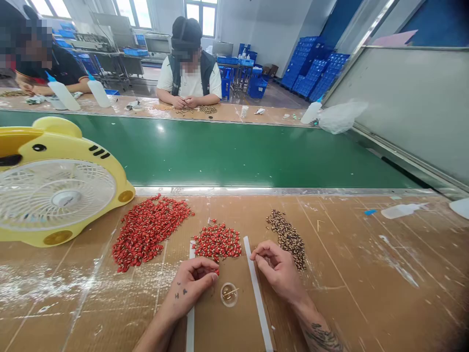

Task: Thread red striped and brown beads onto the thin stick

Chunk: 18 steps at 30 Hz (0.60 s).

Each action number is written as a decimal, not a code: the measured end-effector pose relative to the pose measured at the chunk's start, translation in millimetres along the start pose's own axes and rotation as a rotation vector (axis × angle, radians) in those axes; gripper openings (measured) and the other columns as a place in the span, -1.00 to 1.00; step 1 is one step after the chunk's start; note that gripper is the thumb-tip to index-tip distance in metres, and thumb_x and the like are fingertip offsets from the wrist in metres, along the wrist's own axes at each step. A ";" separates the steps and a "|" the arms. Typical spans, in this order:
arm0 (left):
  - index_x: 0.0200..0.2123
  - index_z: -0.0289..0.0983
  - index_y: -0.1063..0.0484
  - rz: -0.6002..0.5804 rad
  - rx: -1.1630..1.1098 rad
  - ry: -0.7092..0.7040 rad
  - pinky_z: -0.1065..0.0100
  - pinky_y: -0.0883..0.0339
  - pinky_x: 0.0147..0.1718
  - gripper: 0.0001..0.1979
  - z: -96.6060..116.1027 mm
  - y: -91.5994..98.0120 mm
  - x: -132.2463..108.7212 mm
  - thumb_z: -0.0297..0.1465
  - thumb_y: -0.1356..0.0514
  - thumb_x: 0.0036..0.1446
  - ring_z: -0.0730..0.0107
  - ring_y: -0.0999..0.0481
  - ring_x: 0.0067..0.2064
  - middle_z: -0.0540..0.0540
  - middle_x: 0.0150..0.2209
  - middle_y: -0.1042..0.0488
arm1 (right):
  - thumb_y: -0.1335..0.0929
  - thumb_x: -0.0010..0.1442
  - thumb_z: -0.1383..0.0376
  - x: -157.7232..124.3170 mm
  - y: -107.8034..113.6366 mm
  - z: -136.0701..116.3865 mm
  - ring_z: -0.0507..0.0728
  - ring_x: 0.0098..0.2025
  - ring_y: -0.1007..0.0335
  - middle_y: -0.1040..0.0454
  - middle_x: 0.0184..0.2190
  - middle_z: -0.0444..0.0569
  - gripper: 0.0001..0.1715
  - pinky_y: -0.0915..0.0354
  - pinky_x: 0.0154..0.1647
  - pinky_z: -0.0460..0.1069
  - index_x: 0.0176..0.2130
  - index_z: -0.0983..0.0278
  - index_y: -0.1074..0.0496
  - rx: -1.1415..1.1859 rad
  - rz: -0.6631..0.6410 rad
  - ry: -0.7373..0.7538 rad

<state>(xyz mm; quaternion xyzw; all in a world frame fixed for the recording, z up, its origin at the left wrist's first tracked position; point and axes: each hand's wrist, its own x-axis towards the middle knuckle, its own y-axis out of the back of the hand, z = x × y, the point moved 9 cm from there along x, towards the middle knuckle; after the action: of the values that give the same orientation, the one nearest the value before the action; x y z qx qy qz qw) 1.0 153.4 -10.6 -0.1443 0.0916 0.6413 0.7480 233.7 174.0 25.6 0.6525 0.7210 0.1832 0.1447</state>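
Observation:
My left hand (193,282) is closed in a pinch on a small red piece (217,272), just below the smaller red pile (217,241). On the right, my right hand (274,266) has its thumb and fingers bent together; whatever may be between the fingertips is too small to name. It is close to a pile of dark and gold pieces (289,237). Between the hands sits a small round clear dish (229,295) with a thin stick across it. A larger heap of red pieces (146,232) lies to the left.
A yellow fan (66,183) stands at the left. White tape strips (258,298) run along the brown tabletop. Beyond is a green belt (220,154), with a person (190,73) seated across it. A bottle (399,210) lies at the right.

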 end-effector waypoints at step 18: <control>-0.40 -0.30 -0.65 0.078 -0.085 -0.166 0.46 -0.29 -0.49 -0.90 5.2 2.1 -2.6 -0.41 -0.40 -0.06 0.45 -0.43 -0.50 -0.06 -0.49 -0.57 | -0.42 0.16 0.28 -1.5 -64.9 -38.2 0.06 -0.45 -0.39 -0.49 -0.46 -0.07 -0.88 -0.34 -0.43 -0.09 -0.38 0.29 -0.50 0.327 -0.062 0.071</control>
<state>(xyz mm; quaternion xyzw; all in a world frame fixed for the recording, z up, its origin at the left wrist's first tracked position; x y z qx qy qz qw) -1.7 153.0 -5.0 -0.1183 0.0075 0.6829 0.7209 159.2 164.4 30.3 0.6378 0.7656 0.0818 0.0168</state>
